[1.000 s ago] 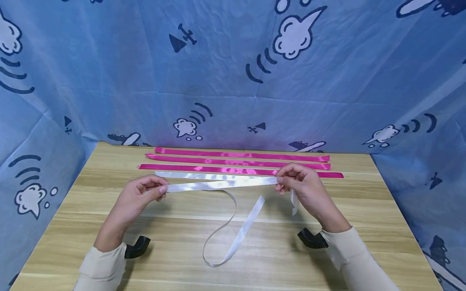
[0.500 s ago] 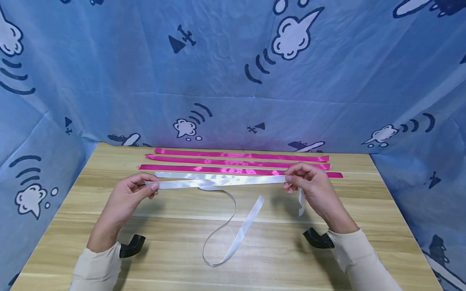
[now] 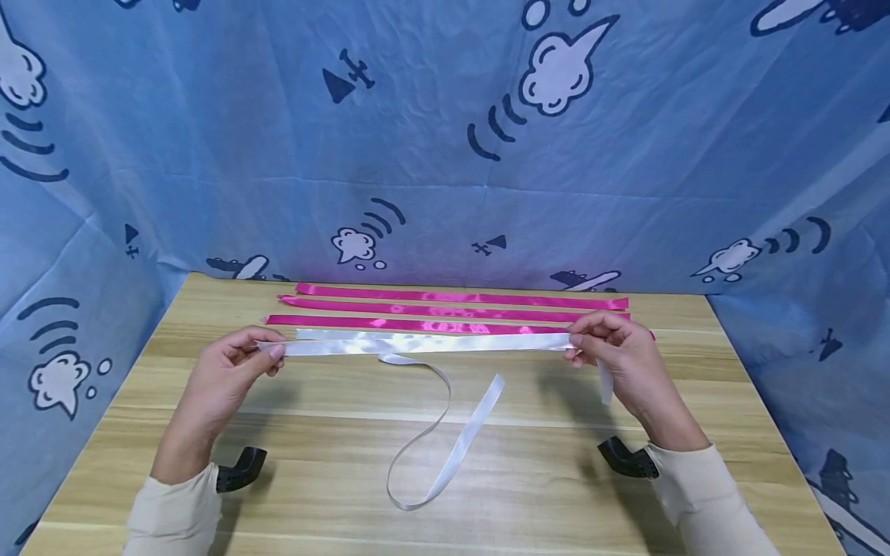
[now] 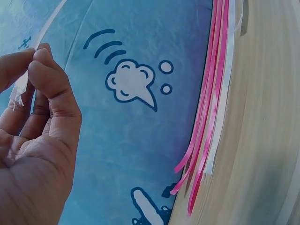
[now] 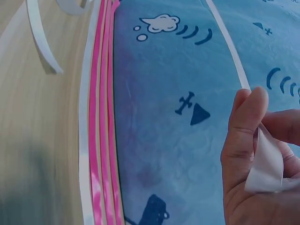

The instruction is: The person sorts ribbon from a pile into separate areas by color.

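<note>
A white satin ribbon (image 3: 424, 344) is stretched nearly straight between the two hands, raised over the table. My left hand (image 3: 225, 367) pinches it near one end between thumb and fingers; a short frayed tip (image 4: 18, 91) pokes out past the fingers in the left wrist view. My right hand (image 3: 622, 367) pinches the other side, and a loose tail (image 5: 266, 166) hangs down against the palm. Just behind the held ribbon, and partly covered by it, another white ribbon (image 3: 327, 334) lies flat on the table.
Three pink ribbons (image 3: 459, 296) lie side by side along the table's back. A curled white ribbon (image 3: 462, 448) loops across the middle of the wooden table (image 3: 320, 479). Blue patterned cloth (image 3: 431, 139) hangs behind and at both sides.
Both hands have moved apart, left hand leftward and right hand rightward, so a longer stretch of white ribbon spans between them. The ribbons on the table stay put.
</note>
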### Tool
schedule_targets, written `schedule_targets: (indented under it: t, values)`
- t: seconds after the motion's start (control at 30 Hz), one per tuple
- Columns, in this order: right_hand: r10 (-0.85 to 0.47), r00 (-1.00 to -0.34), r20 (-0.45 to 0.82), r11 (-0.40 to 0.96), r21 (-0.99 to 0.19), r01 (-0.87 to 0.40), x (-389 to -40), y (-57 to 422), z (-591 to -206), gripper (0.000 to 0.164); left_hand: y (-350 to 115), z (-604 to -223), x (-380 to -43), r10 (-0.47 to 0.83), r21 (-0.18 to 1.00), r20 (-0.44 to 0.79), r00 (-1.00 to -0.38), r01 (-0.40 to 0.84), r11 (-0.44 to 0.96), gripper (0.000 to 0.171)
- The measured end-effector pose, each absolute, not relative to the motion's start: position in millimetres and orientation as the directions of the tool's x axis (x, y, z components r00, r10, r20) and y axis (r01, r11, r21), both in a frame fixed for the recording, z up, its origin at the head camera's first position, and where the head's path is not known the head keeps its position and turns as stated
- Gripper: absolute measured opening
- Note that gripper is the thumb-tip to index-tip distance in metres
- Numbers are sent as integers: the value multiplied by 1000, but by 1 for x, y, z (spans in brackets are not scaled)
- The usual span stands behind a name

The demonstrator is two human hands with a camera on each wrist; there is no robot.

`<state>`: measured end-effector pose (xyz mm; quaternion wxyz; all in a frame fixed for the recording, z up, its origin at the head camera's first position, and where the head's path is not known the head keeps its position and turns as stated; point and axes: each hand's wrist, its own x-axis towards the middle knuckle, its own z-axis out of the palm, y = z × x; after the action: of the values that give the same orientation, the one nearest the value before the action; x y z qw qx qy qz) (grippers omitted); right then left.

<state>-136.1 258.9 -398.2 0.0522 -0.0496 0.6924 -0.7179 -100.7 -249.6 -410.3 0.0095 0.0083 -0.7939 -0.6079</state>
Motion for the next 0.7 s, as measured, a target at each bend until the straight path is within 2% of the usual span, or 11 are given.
schedule_targets:
  t: [0.2, 0.5, 0.7]
  values:
    - [-117, -992, 34, -28, -999, -31, -134, 272, -400, 12, -254, -410, -100, -38, 971, 12, -999, 3, 238, 9]
    - [-119, -989, 85, -61, -995, -78, -130, 289, -402, 12, -260, -414, -104, -27, 995, 81, -996, 79, 64, 6]
    - [-114, -987, 114, -54, -993, -109, -128, 301, -404, 11, -263, -417, -107, -61, 997, 66, -996, 63, 41, 6]
